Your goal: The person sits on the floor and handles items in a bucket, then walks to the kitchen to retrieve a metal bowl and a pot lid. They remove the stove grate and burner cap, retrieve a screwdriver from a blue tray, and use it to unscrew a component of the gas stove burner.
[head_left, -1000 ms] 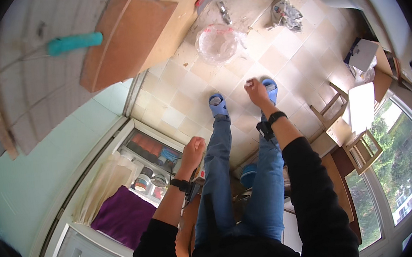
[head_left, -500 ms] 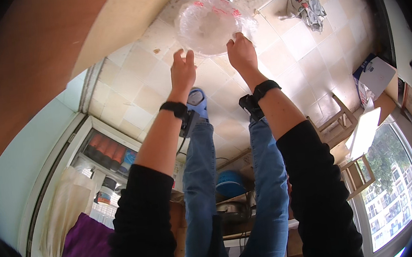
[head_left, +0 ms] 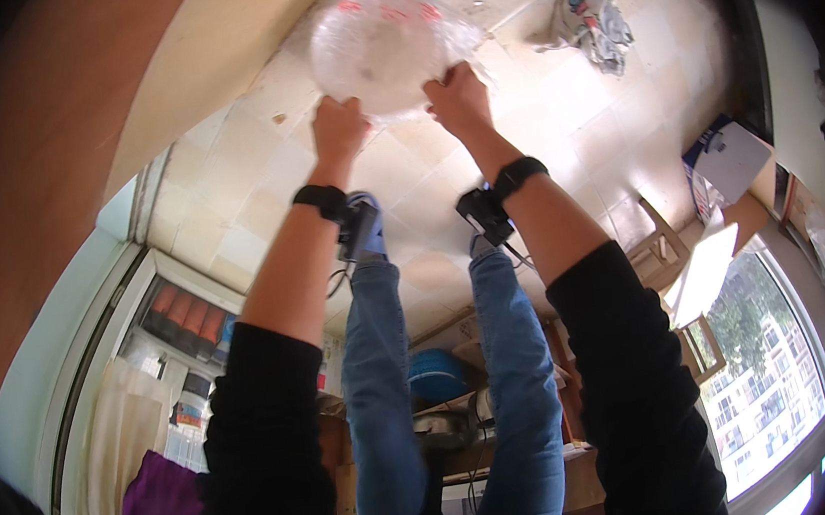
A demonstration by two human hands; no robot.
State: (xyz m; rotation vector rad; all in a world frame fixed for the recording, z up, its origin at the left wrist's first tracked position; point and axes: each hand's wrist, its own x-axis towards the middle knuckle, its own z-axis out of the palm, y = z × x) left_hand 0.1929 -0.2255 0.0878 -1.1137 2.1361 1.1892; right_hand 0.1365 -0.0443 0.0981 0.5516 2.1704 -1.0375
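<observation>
A clear plastic bag (head_left: 381,55) with red print is spread in a wide round shape over the tiled floor, ahead of my feet. Whether a bin stands inside it I cannot tell. My left hand (head_left: 340,132) is closed at the bag's near left edge, its fingertips pinched on the thin film. At the near right edge, my right hand (head_left: 462,103) grips the film, with some loose plastic showing beyond its knuckles. Each wrist wears a black strap with a small dark box.
A crumpled grey-white bag (head_left: 593,25) lies on the floor at the far right. To the left rises a brown panel (head_left: 39,146). A blue-and-white carton (head_left: 729,159) and a wooden stool (head_left: 657,242) stand at the right. Behind my legs sits a blue basin (head_left: 435,374).
My left hand's fingers, apart beside the bag before, have closed at its edge. My right hand keeps its grip. The bag and the whole scene have shifted a little left in view.
</observation>
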